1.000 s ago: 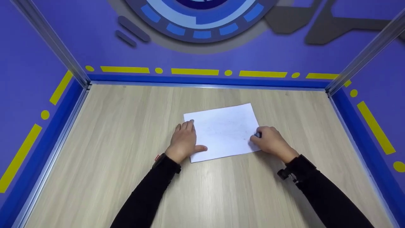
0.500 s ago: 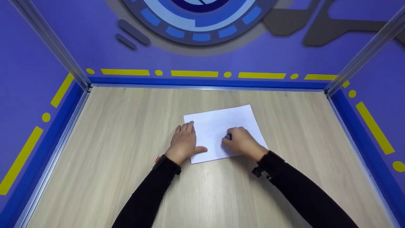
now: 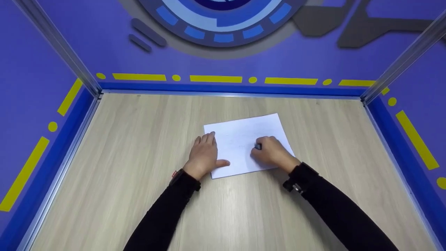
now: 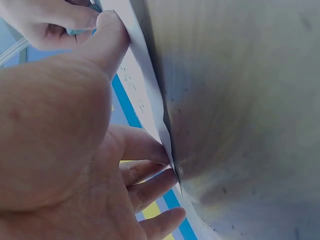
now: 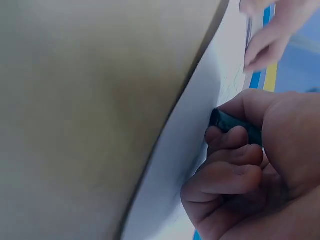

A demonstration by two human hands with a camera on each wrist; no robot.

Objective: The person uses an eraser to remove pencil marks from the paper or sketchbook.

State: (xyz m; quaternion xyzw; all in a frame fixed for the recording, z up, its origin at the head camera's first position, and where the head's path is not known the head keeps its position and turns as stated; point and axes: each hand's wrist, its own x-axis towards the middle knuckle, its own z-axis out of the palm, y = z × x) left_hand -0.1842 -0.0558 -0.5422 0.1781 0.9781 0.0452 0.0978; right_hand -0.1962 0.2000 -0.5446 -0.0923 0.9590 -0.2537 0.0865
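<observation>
A white sheet of paper [image 3: 240,129] lies slightly turned on the table, with faint grey marks across it. My left hand [image 3: 203,155] rests flat on its left edge, fingers extended and thumb spread over the paper. On the sheet's right half, my right hand [image 3: 271,153] grips a small dark teal block, apparently an eraser [image 3: 258,146]. Curled fingers and the thumb hold this eraser [image 5: 235,125] in the right wrist view and hide much of it. Small dark specks dot the paper [image 4: 131,90] in the left wrist view.
The wood-grain table [image 3: 146,139] extends around the sheet. Blue-purple panels [image 3: 223,64] with yellow markings enclose it at the back and both sides, joined by metal corner posts [image 3: 400,57].
My right hand has swept left from the sheet's right edge with the eraser, then shifted slightly back to the right. The left hand has stayed on the paper's left edge.
</observation>
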